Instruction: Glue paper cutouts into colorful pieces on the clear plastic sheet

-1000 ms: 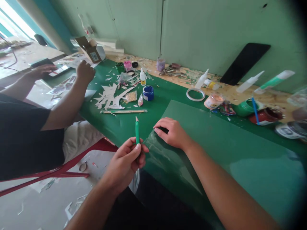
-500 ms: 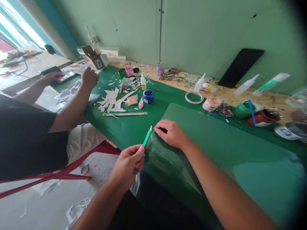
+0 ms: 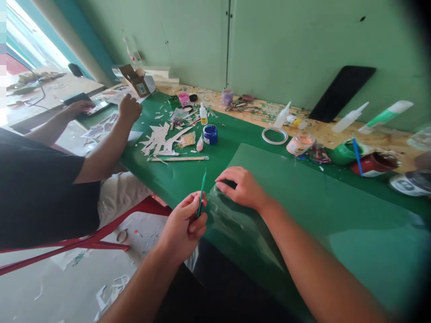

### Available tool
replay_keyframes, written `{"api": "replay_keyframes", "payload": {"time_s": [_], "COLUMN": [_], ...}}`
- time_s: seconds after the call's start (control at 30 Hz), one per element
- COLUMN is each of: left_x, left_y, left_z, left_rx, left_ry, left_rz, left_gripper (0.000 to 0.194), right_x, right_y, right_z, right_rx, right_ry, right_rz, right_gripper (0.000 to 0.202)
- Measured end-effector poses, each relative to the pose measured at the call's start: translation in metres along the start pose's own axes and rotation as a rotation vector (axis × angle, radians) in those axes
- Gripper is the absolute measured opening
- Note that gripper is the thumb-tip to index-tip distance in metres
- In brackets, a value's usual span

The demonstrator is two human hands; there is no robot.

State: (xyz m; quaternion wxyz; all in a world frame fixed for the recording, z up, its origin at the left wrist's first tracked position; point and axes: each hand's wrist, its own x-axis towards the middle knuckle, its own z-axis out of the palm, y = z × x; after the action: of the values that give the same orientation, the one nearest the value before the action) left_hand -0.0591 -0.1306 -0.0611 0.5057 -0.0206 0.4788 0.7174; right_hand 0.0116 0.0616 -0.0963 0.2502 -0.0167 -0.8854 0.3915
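My left hand (image 3: 183, 224) grips a thin green craft knife (image 3: 202, 193) between thumb and fingers, its tip pointing up and away from me. My right hand (image 3: 243, 187) rests fingers-down on the near left corner of a large green sheet (image 3: 303, 202). A clear plastic film (image 3: 232, 224) lies over that corner and hangs past the table edge. The knife stands just left of the film's corner, a short way from my right fingertips.
A person in a black shirt sits at my left on a red chair (image 3: 101, 237), one hand (image 3: 129, 110) on the table. White paper scraps (image 3: 161, 139), a wooden stick (image 3: 178, 158), a blue jar (image 3: 210, 134), a tape ring (image 3: 274, 135), glue bottles and paint tubs (image 3: 373, 163) line the far side.
My left hand has turned the green knife from tilted rightward to nearly upright and brought it a little closer to me. My right hand stays on the sheet corner.
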Motion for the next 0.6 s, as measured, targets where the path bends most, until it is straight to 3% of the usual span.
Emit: {"api": "replay_keyframes", "payload": {"time_s": [0.13,0.27,0.4,0.6], "left_x": [0.009,0.016,0.015,0.016], "left_y": [0.002,-0.003,-0.014,-0.023], "left_z": [0.016,0.027,0.023,0.011], "left_rx": [-0.031,0.088,0.244,0.361], "left_ry": [-0.1,-0.143,-0.152,-0.243], "left_rz": [-0.124,-0.12,0.025,0.111], "left_gripper": [0.014,0.02,0.026,0.029], "right_x": [0.002,0.001,-0.002,-0.002], "right_y": [-0.018,-0.017,-0.004,0.003], "right_z": [-0.002,0.004,0.01,0.009], "right_rx": [0.427,0.644,0.69,0.687], "right_ry": [-0.082,0.008,0.1,0.076], "right_rz": [0.093,0.313,0.395,0.376], "right_gripper": [0.021,0.026,0.027,0.026]}}
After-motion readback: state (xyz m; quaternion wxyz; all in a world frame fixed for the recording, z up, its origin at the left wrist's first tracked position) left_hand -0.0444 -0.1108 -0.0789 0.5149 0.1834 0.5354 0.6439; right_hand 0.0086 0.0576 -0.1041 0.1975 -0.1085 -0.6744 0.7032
